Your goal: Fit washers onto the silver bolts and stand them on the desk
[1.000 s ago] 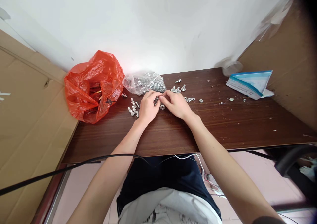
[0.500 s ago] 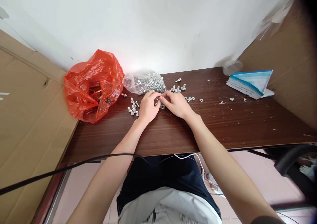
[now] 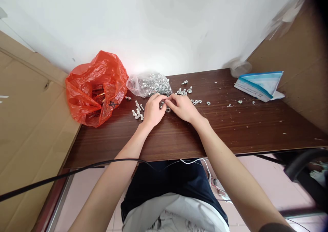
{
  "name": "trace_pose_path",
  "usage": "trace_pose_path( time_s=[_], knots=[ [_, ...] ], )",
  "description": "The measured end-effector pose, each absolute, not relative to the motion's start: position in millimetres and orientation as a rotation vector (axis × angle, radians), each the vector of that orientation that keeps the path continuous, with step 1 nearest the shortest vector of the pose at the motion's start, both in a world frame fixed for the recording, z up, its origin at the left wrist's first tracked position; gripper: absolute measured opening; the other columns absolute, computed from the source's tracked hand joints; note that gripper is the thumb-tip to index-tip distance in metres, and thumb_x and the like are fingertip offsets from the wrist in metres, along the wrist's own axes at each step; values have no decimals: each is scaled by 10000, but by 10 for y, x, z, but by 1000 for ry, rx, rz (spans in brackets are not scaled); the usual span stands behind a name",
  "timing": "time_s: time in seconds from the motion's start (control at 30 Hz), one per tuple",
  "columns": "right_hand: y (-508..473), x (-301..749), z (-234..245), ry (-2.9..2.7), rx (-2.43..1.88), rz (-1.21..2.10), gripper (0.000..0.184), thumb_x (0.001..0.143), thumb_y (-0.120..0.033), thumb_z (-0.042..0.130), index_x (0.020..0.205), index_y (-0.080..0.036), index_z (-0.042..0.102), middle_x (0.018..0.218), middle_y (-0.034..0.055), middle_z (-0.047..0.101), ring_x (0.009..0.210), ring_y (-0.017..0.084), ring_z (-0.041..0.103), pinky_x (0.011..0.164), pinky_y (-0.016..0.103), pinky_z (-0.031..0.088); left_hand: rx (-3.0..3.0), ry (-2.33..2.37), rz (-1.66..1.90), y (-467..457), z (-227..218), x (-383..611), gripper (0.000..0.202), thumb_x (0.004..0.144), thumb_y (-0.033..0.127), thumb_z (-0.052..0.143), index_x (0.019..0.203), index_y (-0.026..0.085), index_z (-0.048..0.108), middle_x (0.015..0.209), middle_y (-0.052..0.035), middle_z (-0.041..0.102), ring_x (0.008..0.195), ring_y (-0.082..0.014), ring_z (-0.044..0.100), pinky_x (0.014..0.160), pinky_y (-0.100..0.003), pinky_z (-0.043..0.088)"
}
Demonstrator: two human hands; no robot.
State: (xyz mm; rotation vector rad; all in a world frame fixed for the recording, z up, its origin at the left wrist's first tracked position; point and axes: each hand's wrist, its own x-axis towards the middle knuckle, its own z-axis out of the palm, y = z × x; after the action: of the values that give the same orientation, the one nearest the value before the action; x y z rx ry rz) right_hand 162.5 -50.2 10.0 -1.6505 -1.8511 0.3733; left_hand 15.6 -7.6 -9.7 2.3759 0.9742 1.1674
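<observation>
My left hand (image 3: 154,109) and my right hand (image 3: 182,107) meet at the fingertips over the table, just in front of a clear bag of metal fasteners (image 3: 153,85). A small metal bolt (image 3: 161,104), mostly covered by fingers, is pinched in my left hand. The right thumb and index finger close together against its end; whatever they hold is hidden. Just below the fingertips lies a flat washer (image 3: 168,110). Several loose bolts (image 3: 138,111) lie left of my left hand. Beyond my right hand are several bolts with washers on them (image 3: 183,92), and nuts (image 3: 196,102) lie beside it.
An open red plastic bag (image 3: 97,88) stands at the left by a cardboard panel (image 3: 33,129). On the right are a blue-and-white packet (image 3: 258,85), a clear round container (image 3: 240,68) and paper scraps (image 3: 240,102). A black cable (image 3: 77,171) crosses the near edge.
Both hands stay in the same place, fingertips together, with barely any visible movement. The view has shifted very slightly.
</observation>
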Motion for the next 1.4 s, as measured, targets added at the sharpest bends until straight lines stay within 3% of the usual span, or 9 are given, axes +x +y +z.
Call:
trace_pose_path(
  time_s=[1.4],
  knots=[
    [-503, 1622, 92, -1848, -1683, 341, 267, 912, -389, 457, 833, -184, 610, 684, 41, 629, 608, 164, 521, 596, 262, 322, 2377, 987, 1147, -85, -86, 164, 199, 806, 66, 544, 926, 190, 642, 921, -37, 635, 863, -162, 583, 764, -294, 499]
  ],
)
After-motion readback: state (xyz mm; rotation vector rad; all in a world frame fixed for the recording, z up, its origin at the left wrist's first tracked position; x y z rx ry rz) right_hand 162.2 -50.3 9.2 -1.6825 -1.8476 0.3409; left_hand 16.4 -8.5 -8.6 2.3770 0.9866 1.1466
